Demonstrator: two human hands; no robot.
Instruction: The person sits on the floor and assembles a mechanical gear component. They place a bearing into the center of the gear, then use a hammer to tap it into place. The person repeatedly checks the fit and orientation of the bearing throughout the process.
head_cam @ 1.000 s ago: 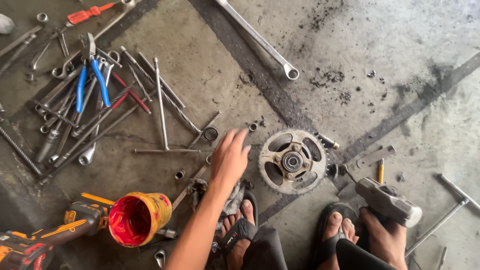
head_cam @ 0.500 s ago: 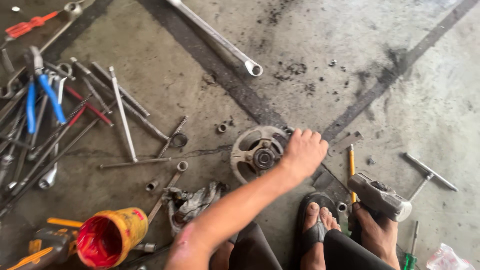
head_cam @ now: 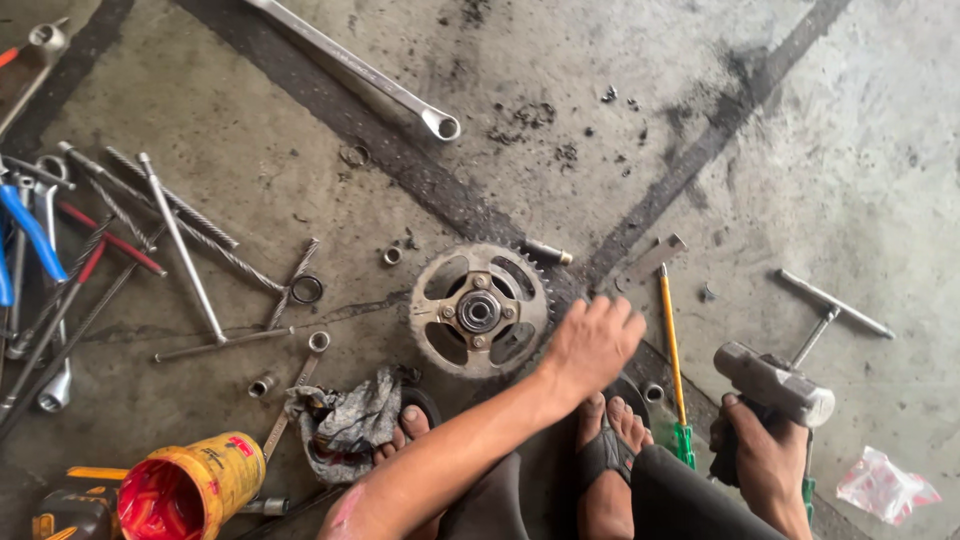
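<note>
A: Where's your left hand (head_cam: 592,345) rn?

B: Crossed over in front of you, down low just right of the sprocket (head_cam: 480,311). Fingers curled loosely, knuckles up, not closed on anything. Fingertips sit at the sprocket's right edge; can't tell if they touch it or hover.

A: And the sprocket itself?

B: Flat on the concrete floor (head_cam: 850,150), center of view, on a dark oily stripe. Hub w/ bearing faces up, teeth all round the rim. A small metal pin (head_cam: 546,253) lies just beside its upper right edge.

A: Your right hand (head_cam: 765,465)?

B: Bottom right, fist wrapped tight round the handle of a hammer (head_cam: 775,385). The metal head points up-left, off the floor.

A: What's btwn the two hands?

B: A yellow-shafted screwdriver w/ green handle (head_cam: 672,365), lying on the floor. Your sandalled foot (head_cam: 605,455) is right under the left hand.

A: Other stuff nearby?

B: Dirty grey rag (head_cam: 345,420) left of the sprocket, by your other foot. Yellow tin w/ red inside (head_cam: 190,490) at bottom left, on its side. Long ring spanner (head_cam: 365,75) up top. T-handle wrench (head_cam: 830,305) near the hammer, just beyond it. Pile of rods and blue-handled pliers (head_cam: 30,235) on the far left. Small clear plastic bag (head_cam: 885,485) at lower right. A few loose nuts and rings near the rag.
</note>
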